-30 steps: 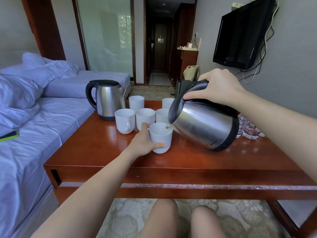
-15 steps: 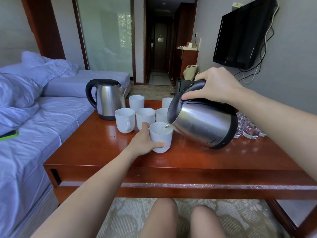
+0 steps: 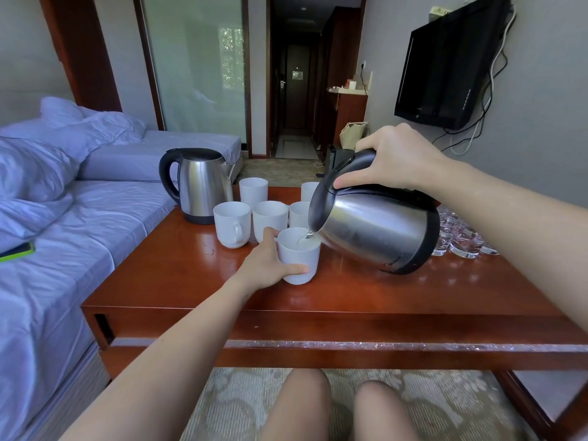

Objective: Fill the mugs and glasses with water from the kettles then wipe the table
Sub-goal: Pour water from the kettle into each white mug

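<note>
My right hand (image 3: 391,157) grips the black handle of a steel kettle (image 3: 375,235), which is tilted left with its spout over a white mug (image 3: 300,254). A thin stream of water runs into that mug. My left hand (image 3: 269,265) holds the mug from its left side on the red-brown table (image 3: 191,281). Several more white mugs (image 3: 230,222) stand just behind it. A second steel kettle (image 3: 199,184) stands upright at the table's far left corner. Clear glasses (image 3: 458,233) cluster at the right, partly hidden behind the tilted kettle.
A bed with blue sheets (image 3: 63,233) runs along the table's left side, with a green-edged phone (image 3: 19,251) lying on it. A television (image 3: 451,65) hangs on the right wall. My knees (image 3: 334,409) are under the table's near edge.
The tilted kettle has shifted slightly, still pouring into the same mug. My left hand keeps its hold on the mug.
</note>
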Demonstrator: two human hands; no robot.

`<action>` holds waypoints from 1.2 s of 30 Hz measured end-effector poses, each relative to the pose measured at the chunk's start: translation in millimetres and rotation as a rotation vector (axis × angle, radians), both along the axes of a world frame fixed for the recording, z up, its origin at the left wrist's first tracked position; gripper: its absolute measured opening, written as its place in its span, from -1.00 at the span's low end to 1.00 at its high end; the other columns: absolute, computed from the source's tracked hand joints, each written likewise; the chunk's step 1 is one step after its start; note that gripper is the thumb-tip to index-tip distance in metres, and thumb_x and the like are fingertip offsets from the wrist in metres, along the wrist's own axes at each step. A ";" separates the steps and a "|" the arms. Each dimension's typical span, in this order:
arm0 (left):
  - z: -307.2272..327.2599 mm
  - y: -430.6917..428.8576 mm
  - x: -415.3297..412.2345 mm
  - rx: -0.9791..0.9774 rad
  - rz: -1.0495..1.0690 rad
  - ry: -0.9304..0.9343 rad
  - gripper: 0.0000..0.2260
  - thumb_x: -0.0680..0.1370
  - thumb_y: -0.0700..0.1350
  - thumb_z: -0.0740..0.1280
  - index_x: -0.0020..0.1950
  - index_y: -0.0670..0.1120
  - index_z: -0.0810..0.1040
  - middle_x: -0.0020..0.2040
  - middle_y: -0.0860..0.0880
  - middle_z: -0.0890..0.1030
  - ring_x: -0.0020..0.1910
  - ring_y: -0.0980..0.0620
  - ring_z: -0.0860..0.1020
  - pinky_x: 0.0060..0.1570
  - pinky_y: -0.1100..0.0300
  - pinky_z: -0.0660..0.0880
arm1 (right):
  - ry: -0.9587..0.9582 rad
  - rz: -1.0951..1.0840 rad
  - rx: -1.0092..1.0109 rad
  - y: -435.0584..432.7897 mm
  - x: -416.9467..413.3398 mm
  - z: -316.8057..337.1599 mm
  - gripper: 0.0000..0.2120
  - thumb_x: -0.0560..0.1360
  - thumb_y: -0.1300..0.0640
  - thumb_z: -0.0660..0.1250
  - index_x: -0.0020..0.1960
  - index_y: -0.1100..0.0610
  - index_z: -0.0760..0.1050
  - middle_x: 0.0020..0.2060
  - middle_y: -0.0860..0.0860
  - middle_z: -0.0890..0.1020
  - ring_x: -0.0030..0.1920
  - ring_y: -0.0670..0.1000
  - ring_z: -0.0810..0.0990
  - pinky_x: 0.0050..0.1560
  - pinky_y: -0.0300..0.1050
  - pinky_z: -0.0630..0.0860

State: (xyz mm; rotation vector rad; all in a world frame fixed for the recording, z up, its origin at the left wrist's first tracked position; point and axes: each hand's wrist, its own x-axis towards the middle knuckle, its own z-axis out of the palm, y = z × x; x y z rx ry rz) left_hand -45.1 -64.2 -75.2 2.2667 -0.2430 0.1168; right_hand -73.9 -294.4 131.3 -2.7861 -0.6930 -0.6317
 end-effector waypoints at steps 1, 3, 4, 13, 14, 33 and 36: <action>-0.2 0.3 0.3 0.002 -0.002 0.004 -0.25 0.33 0.16 0.58 0.28 -0.01 0.17 0.25 0.04 0.43 0.09 -0.09 0.57 0.08 -0.10 0.57 | 0.000 0.002 -0.003 0.0 -0.5 0.0 -0.50 0.28 -0.41 0.45 -0.33 0.05 0.55 -0.43 0.03 0.57 -0.31 0.03 0.54 -0.27 -0.02 0.48; -1.0 0.8 0.9 0.001 -0.005 0.014 -0.24 0.32 0.18 0.58 0.28 0.00 0.17 0.23 0.04 0.43 0.04 -0.10 0.59 0.06 -0.11 0.58 | 0.003 0.002 -0.004 -0.3 -1.8 -0.4 -0.51 0.28 -0.41 0.45 -0.32 0.04 0.56 -0.42 0.04 0.58 -0.31 0.03 0.55 -0.27 -0.03 0.49; -1.5 1.1 1.1 -0.001 -0.006 0.013 -0.24 0.32 0.19 0.58 0.28 0.00 0.17 0.23 0.04 0.44 0.03 -0.10 0.59 0.05 -0.12 0.58 | 0.005 0.001 -0.002 -0.6 -2.5 -0.5 -0.51 0.28 -0.40 0.45 -0.32 0.05 0.56 -0.42 0.04 0.58 -0.31 0.03 0.55 -0.27 -0.03 0.49; -1.2 2.7 1.1 -0.003 -0.010 0.029 -0.22 0.28 0.23 0.56 0.26 0.03 0.16 0.24 0.01 0.45 0.00 -0.11 0.59 0.02 -0.14 0.60 | 0.007 0.004 -0.035 2.2 -5.5 1.0 -0.51 0.31 -0.39 0.46 -0.39 0.02 0.48 -0.47 0.02 0.52 -0.36 0.02 0.48 -0.32 -0.04 0.40; -1.2 2.6 1.1 -0.003 -0.011 0.028 -0.23 0.29 0.22 0.57 0.26 0.03 0.16 0.23 0.01 0.46 0.00 -0.11 0.59 0.03 -0.14 0.60 | 0.009 0.004 -0.037 3.1 -6.3 1.7 -0.53 0.31 -0.38 0.46 -0.40 0.01 0.47 -0.48 0.01 0.51 -0.37 -0.01 0.47 -0.34 -0.06 0.38; -0.4 2.7 0.1 -0.012 -0.013 0.038 -0.20 0.25 0.27 0.55 0.27 0.03 0.17 0.22 -0.02 0.50 -0.05 -0.08 0.57 0.04 -0.14 0.59 | 0.025 0.013 -0.056 2.5 -0.9 2.9 -0.57 0.30 -0.38 0.46 -0.32 0.00 0.57 -0.47 -0.04 0.54 -0.38 -0.04 0.49 -0.32 -0.05 0.42; -0.4 2.1 0.0 -0.012 -0.015 0.032 -0.23 0.32 0.20 0.57 0.29 0.01 0.17 0.23 0.01 0.48 -0.02 -0.08 0.57 0.06 -0.11 0.58 | 0.023 0.025 -0.068 3.2 -3.2 3.7 -0.53 0.32 -0.36 0.47 -0.41 0.00 0.45 -0.51 -0.03 0.48 -0.43 -0.02 0.43 -0.39 -0.08 0.32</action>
